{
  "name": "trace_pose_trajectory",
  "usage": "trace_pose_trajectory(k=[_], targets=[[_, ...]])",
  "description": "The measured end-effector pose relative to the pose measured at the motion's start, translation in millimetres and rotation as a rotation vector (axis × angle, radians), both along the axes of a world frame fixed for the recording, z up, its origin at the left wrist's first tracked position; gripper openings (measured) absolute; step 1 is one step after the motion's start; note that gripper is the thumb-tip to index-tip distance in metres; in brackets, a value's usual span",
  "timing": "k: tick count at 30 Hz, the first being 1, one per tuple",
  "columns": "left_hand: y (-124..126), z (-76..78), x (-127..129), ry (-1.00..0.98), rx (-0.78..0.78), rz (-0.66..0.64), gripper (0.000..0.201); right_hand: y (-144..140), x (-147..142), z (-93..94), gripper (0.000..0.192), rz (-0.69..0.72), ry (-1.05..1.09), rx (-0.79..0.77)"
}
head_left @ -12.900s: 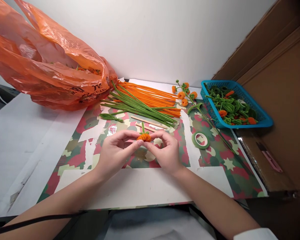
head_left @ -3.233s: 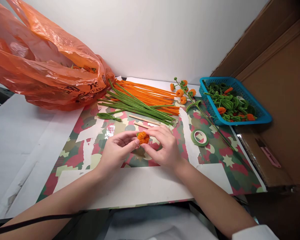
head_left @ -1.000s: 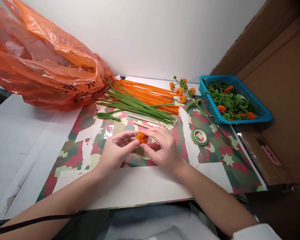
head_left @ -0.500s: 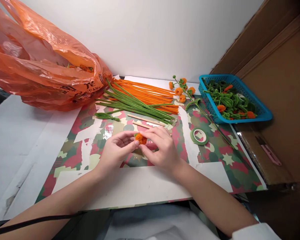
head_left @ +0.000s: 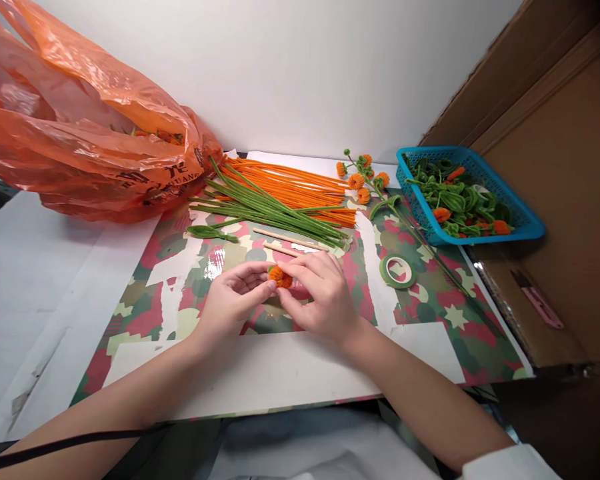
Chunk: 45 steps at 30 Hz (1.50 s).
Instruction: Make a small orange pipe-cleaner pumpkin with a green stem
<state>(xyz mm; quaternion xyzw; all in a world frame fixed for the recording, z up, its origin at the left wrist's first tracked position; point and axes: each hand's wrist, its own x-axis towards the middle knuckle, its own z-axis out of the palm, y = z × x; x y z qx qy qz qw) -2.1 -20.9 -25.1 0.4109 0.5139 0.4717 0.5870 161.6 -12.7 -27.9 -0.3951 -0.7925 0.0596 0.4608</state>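
The camouflage-print mat (head_left: 430, 313) serves as the reference for all positions noted. Largest item: an orange plastic bag (head_left: 90, 133), slumped off the mat's far left corner. Off the mat's far right corner stands a blue basket (head_left: 523, 227) holding green and orange pieces. Along the mat's far edge lie a bundle of orange pipe cleaners (head_left: 290, 187) and, crossing in front of it, a bundle of green pipe cleaners (head_left: 270, 213). Just nearer than these lie two wooden sticks (head_left: 290, 240). A finished flower sprig (head_left: 380, 193) lies diagonally across the mat's far right part, and a roll of green tape (head_left: 397, 270) rests flat beside its stem.

Both forearms reach in from the mat's near edge and converge above its centre. The left hand (head_left: 233, 303) and right hand (head_left: 325, 297) meet at a small orange pipe-cleaner ball (head_left: 280, 276), held just above the mat. The ball sits directly between the two sets of fingertips, neither hand the nearer; it is round, with no clear long axis, though a trace of green shows at its left side.

Left thumb and forefinger are pinched on the ball from the left. The right fingers are curled over and closed upon it from the right, palm turned downward.
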Motion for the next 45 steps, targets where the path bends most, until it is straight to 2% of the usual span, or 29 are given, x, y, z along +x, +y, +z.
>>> trace_pose_trajectory(k=[18, 29, 38, 45], targets=[[1.2, 1.9, 0.1, -0.133, -0.049, -0.012, 0.032, 0.5, 1.1, 1.5, 0.016, 0.012, 0.030, 0.023], [0.2, 3.3, 1.7, -0.063, -0.054, -0.007, 0.031, -0.3, -1.0, -1.2, 0.016, 0.016, 0.017, 0.039], [-0.4, 10.9, 4.6, 0.064, -0.017, -0.007, 0.023, -2.6, -2.2, -3.2, 0.019, 0.009, -0.102, 0.053], [0.1, 11.4, 4.8, 0.055, -0.015, -0.017, 0.024, -2.6, -2.4, -1.2, 0.016, 0.003, -0.069, 0.087]])
